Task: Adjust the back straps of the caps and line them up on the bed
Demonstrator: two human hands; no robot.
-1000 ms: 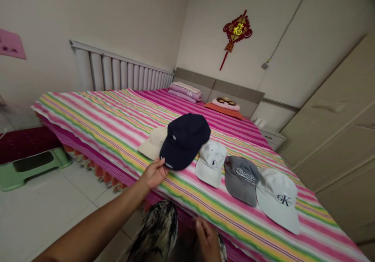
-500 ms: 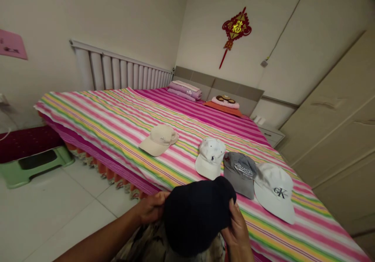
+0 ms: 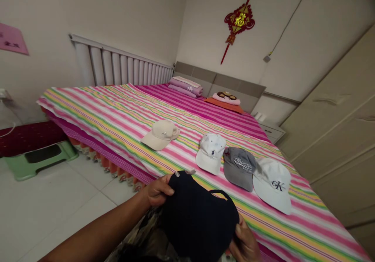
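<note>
I hold a dark navy cap [image 3: 199, 219] in front of me with both hands, its back strap turned up towards the bed. My left hand [image 3: 158, 190] pinches its left edge near the strap buckle. My right hand [image 3: 244, 244] grips its lower right side. On the striped bedspread [image 3: 117, 109] lie a beige cap [image 3: 160, 134], a white cap [image 3: 210, 152], a grey cap [image 3: 239, 167] and a white cap with black letters [image 3: 272, 184].
Folded purple bedding [image 3: 186, 87] and a small pillow on an orange cloth [image 3: 225, 99] lie by the headboard. A green stool [image 3: 38, 158] stands on the tiled floor at left. A radiator [image 3: 123, 67] runs behind the bed, a wardrobe [image 3: 336, 137] at right.
My left hand lifted the navy cap off the bed and brought it close to me. My right hand then took hold of it, and the cap has turned so its back strap shows.
</note>
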